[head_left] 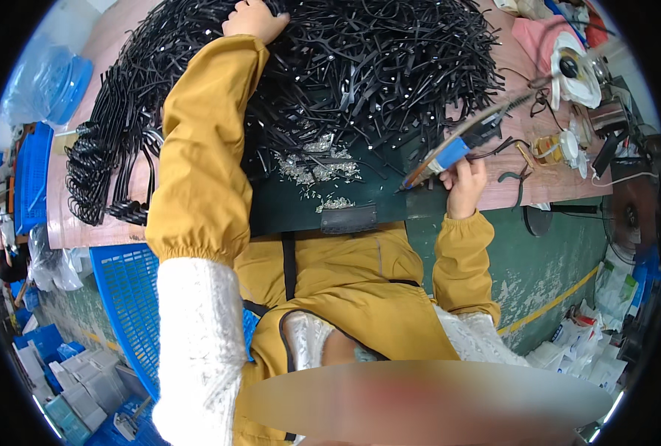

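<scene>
My left hand [256,21] reaches to the far edge of a large heap of short black cables [390,67]. Its fingers are bent down onto the strands, and what they grip is hidden. On the right, my right hand [465,186] is closed at the blue grip [450,154] of a slim, pen-like tool. The tool slants, its dark tip pointing down and left over the dark green mat [286,208]. Small silvery metal bits [319,165] lie scattered between the heap and me. A smaller pile of them rests beside a black pad [349,218] at the table's front edge.
Bundled black cables [85,178] hang in loops at the left. Pliers [520,184], a small jar [549,149] and a white holder with a dark round centre [574,70] sit at the right. A blue plastic basket [128,297] stands below the table's left side.
</scene>
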Motion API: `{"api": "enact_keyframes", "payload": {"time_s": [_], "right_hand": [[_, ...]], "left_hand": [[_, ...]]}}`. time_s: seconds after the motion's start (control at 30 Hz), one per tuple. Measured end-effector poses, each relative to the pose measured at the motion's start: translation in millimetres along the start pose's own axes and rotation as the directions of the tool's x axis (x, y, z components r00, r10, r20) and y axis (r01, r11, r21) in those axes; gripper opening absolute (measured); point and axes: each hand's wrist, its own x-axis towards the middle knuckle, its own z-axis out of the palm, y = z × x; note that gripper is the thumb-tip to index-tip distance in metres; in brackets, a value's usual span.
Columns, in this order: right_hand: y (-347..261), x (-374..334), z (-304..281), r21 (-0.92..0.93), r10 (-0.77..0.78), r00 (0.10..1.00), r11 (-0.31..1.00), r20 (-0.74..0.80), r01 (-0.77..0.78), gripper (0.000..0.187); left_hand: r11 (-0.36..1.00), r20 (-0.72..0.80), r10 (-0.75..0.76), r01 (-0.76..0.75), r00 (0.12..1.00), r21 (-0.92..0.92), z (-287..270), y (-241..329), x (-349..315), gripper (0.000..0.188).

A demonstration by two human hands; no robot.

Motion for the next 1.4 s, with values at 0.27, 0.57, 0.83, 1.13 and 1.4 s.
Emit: {"api": "enact_keyframes", "payload": {"time_s": [0.27, 0.57, 0.83, 1.13, 1.4], "right_hand": [[-5.9, -1.2, 2.6, -0.002, 0.041, 0.999, 0.999, 0.021, -0.041, 0.006], [-4.6, -0.5, 2.9, 0.002, 0.011, 0.998, 1.000, 0.056, -0.011, 0.007], [-2.8, 0.9, -1.4, 0.089, 0.058, 0.998, 0.994, -0.012, -0.057, 0.016], [-2.8, 4.1, -3.0, 0.101, 0.034, 0.995, 0.994, 0.093, -0.043, 0.020], [-6.9, 1.8, -0.9, 0.069, 0.066, 0.997, 0.995, 0.051, -0.070, 0.016]], "left_hand": [[0.892, -0.135, 0.452, -0.445, 0.882, 0.078, 82.9, 50.2, -1.5, 0.031], [0.860, -0.161, 0.510, -0.500, 0.845, 0.102, 105.0, 101.5, 34.3, 0.020], [0.715, -0.361, 0.190, -0.381, 0.913, -0.586, -2.5, 66.4, 37.9, 0.024], [0.751, -0.216, 0.386, -0.441, 0.897, -0.491, 83.1, 75.3, 23.4, 0.034], [0.771, -0.495, 0.390, -0.569, 0.776, -0.286, 73.0, 134.8, 40.4, 0.022]]}}
